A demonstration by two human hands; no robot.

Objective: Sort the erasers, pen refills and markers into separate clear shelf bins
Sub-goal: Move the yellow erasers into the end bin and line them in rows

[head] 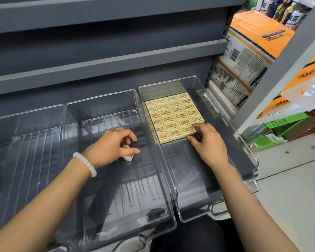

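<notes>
Head view: right hand (206, 142) is inside the right clear bin (244, 142), thumb and forefinger pinching the near-right eraser (188, 130) of the packed eraser block (175, 116), which lies toward 12 o'clock on the bin floor. Left hand (113, 145) hangs over the middle bin (98, 99), fingers curled round a spare eraser (128, 157).

Judgement: the erasers are light, stiff, sleeved in card, slightly grippy and not fragile; best taken across the short sides. Each long axis runs roughly 9 to 3 o'clock, print facing up. The spare one is tilted, pointing about 4 o'clock.
</notes>
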